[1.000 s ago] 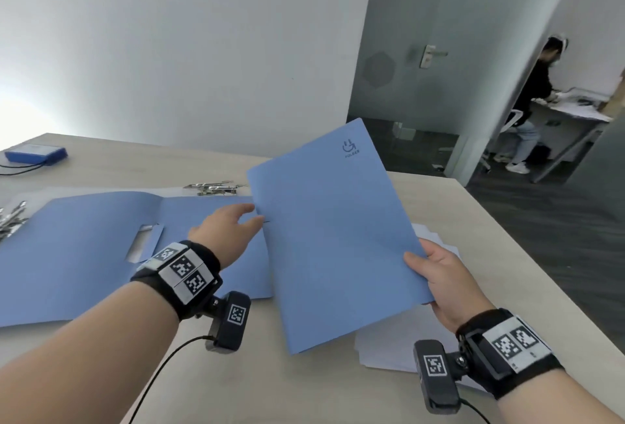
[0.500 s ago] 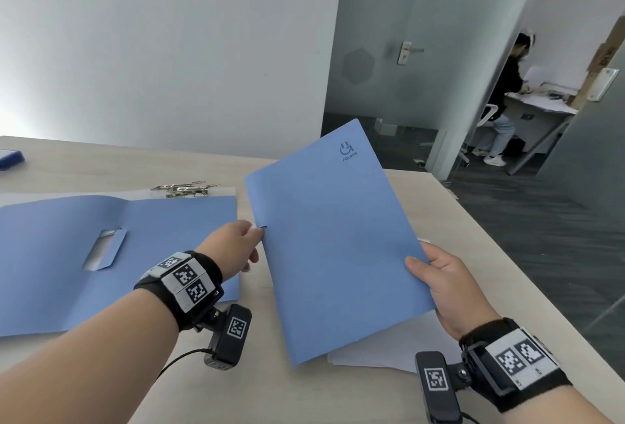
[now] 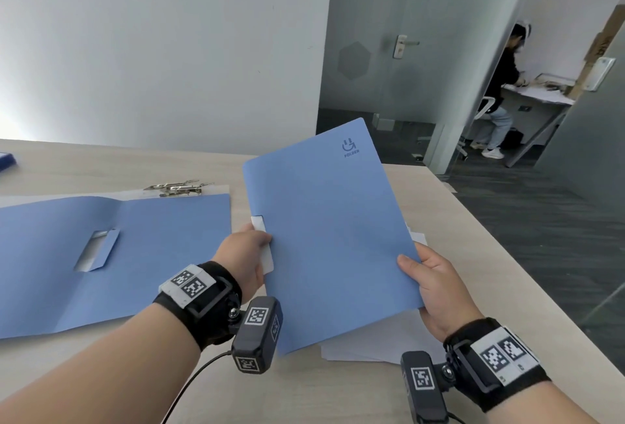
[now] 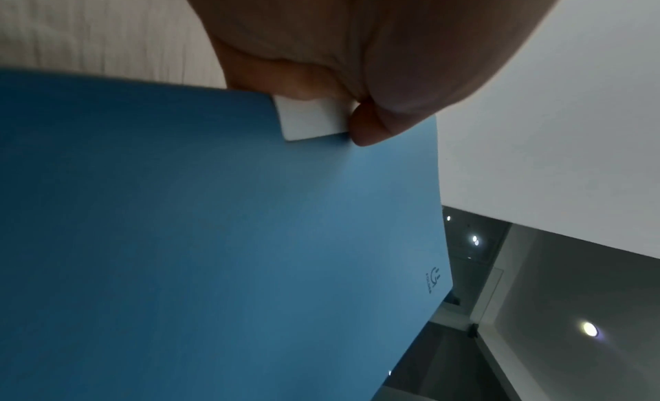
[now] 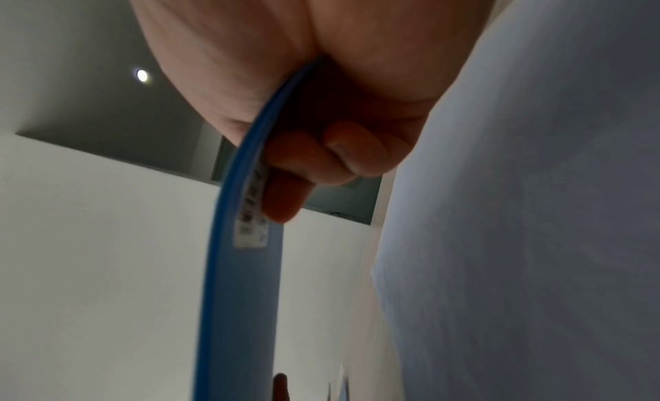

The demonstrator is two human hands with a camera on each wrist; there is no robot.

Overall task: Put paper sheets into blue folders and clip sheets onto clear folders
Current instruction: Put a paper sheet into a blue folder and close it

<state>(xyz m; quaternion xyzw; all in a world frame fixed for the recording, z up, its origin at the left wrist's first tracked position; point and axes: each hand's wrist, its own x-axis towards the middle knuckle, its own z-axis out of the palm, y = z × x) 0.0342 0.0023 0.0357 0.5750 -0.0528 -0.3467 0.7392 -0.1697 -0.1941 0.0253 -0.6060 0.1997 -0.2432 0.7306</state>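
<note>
my left hand (image 3: 248, 254) pinches the white tab (image 3: 265, 247) that sticks out at the left edge of the closed blue folder (image 3: 329, 234), thumb and fingertip closed on it in the left wrist view. my right hand (image 3: 436, 288) grips the same folder at its lower right edge, thumb on the front cover and fingers (image 5: 285, 198) curled behind, next to a small printed label (image 5: 251, 218) on the back. so the folder hangs between my two hands in the middle of the frame, lifted off the light wooden table (image 3: 338, 390), its long axis running from lower left near my left wrist up toward the logo corner at upper right, front cover tilted toward me.

the opening edge is on my left hand's side, so i judge the left hand is the one to swing the cover open while the right steadies the spine side.

under my right hand, lower right of centre, lies the stack of white paper sheets (image 3: 372, 342), nearest that hand. at left an opened blue folder (image 3: 135, 254) lies flat, with metal clips (image 3: 179, 188) just beyond its top edge.
</note>
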